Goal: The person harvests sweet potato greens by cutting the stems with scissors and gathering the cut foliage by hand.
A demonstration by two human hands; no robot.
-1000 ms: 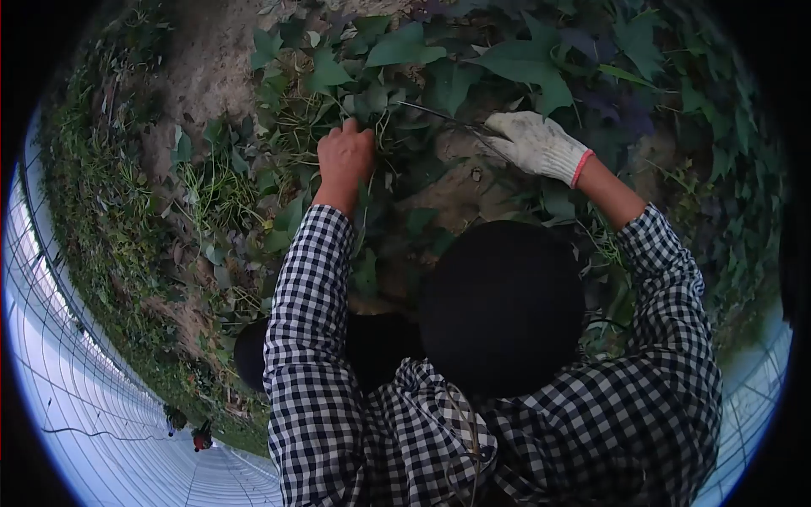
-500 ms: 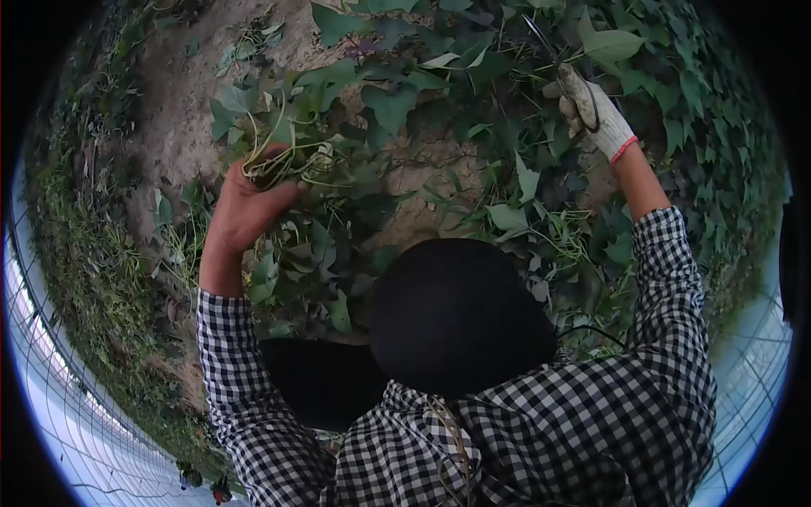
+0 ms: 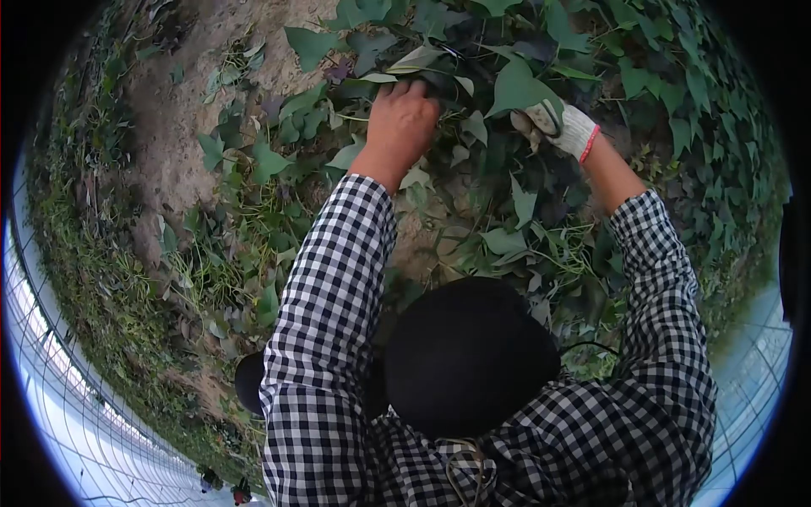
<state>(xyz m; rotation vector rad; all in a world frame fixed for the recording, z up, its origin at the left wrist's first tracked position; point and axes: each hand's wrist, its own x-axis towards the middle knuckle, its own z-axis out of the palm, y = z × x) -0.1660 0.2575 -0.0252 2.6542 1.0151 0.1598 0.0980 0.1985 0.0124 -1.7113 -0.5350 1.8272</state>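
My bare left hand [image 3: 404, 122] reaches in among the sweet potato vines [image 3: 416, 61], its fingers curled around stems under a pale folded leaf. The fingertips are hidden by foliage. On the right, my right hand [image 3: 564, 131] wears a white glove with a red cuff edge and is closed on scissors [image 3: 553, 117], whose dark handle loop shows over the glove. A broad green leaf [image 3: 517, 88] covers part of that hand and most of the blades. A thin shiny edge shows between the two hands.
Bare soil [image 3: 173, 127] runs along the left side of the leafy bed. Cut-looking stems and leaves [image 3: 245, 232] lie left of my left forearm. Dense vines [image 3: 701, 110] fill the right. A black rounded cap [image 3: 469, 355] blocks the lower middle. Wire netting [image 3: 84, 431] stands at the outer edge.
My left hand has let go of its bunch of stems and moved right and up into the leaves. My right hand with the scissors has shifted left and slightly down.
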